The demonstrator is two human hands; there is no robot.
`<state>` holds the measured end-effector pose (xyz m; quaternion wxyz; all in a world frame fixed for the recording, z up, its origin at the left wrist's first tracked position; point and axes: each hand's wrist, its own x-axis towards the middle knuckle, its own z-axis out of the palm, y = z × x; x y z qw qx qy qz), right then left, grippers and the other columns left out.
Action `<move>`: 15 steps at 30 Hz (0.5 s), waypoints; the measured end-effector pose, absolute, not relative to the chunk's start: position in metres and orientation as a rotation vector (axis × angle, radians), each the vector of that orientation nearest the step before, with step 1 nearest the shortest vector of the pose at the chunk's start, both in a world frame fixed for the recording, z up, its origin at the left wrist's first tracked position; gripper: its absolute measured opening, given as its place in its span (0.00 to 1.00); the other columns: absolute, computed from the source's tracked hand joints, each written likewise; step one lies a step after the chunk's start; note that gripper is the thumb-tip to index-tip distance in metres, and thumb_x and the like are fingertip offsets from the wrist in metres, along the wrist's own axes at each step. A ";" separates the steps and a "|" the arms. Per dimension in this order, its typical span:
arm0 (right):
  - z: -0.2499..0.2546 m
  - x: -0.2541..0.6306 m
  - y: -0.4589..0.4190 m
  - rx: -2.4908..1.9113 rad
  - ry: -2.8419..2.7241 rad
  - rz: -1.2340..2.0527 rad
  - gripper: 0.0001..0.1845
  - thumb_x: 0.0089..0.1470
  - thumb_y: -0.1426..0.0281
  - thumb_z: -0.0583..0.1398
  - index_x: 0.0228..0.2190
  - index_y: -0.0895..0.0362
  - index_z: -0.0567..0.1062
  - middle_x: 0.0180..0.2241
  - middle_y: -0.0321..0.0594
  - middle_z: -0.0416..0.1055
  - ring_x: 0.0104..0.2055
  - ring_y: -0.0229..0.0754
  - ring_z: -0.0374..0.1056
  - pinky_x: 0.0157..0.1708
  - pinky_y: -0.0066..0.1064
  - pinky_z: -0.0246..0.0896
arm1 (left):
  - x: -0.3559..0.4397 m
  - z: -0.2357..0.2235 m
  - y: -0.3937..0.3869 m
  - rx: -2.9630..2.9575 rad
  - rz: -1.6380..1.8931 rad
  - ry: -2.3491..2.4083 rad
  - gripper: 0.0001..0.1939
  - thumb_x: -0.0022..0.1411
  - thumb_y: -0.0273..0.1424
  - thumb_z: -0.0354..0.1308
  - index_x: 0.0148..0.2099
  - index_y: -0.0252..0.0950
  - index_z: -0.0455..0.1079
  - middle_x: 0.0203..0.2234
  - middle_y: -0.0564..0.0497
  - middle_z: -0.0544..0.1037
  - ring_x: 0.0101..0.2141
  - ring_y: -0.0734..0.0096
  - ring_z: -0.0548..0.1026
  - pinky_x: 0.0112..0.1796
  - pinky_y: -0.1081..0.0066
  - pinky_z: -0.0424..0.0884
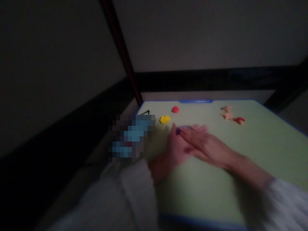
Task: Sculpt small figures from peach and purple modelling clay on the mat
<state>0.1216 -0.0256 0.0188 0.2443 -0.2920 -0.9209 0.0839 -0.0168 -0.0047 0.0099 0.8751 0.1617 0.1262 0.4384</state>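
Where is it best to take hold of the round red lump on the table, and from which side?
Probably by its left and right sides, coming from above: the red lump looks rounded and compact, with nothing on top. The yellow lump lies apart, nearer and to the left, so it should not block the way.

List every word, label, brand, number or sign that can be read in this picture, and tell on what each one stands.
None: no text can be read in this picture.
Pixelated blue object at the left: any print is hidden by the blocks.
Red lump, yellow lump, tabletop: no lettering shows.
Dark bit between the left hand and right hand: too blurred to tell.
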 end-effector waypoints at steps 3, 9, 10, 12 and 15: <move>0.024 0.124 -0.027 -0.666 -2.580 0.155 0.29 0.61 0.60 0.48 0.58 0.62 0.59 0.57 0.51 0.61 0.60 0.46 0.56 0.59 0.45 0.52 | -0.028 0.019 -0.003 0.428 1.044 0.199 0.42 0.59 0.53 0.31 0.63 0.24 0.48 0.59 0.36 0.59 0.60 0.61 0.56 0.59 0.65 0.49; 0.026 0.111 -0.032 -0.581 -2.670 -0.014 0.38 0.58 0.53 0.48 0.58 0.70 0.56 0.60 0.57 0.54 0.64 0.49 0.47 0.60 0.46 0.47 | -0.016 0.016 -0.012 0.517 1.010 0.327 0.29 0.59 0.49 0.40 0.58 0.43 0.60 0.59 0.53 0.61 0.63 0.73 0.47 0.60 0.73 0.47; 0.025 0.113 -0.030 -0.651 -2.647 -0.041 0.37 0.59 0.54 0.48 0.58 0.69 0.56 0.59 0.57 0.55 0.63 0.50 0.49 0.60 0.47 0.48 | -0.014 0.016 -0.012 0.517 0.992 0.359 0.29 0.59 0.49 0.40 0.57 0.42 0.61 0.59 0.52 0.61 0.63 0.71 0.47 0.59 0.71 0.48; 0.026 0.118 -0.028 -0.699 -2.626 -0.059 0.31 0.61 0.58 0.47 0.58 0.67 0.58 0.58 0.54 0.59 0.61 0.48 0.53 0.59 0.46 0.51 | -0.015 0.016 -0.010 0.525 0.962 0.336 0.35 0.58 0.52 0.38 0.56 0.32 0.62 0.59 0.42 0.62 0.62 0.60 0.51 0.59 0.63 0.50; 0.027 0.120 -0.028 -0.527 -2.681 -0.035 0.30 0.61 0.58 0.47 0.56 0.66 0.61 0.58 0.53 0.60 0.62 0.46 0.52 0.60 0.42 0.51 | -0.018 0.018 -0.007 0.554 0.979 0.224 0.39 0.58 0.53 0.36 0.57 0.25 0.60 0.58 0.38 0.62 0.60 0.60 0.56 0.59 0.65 0.49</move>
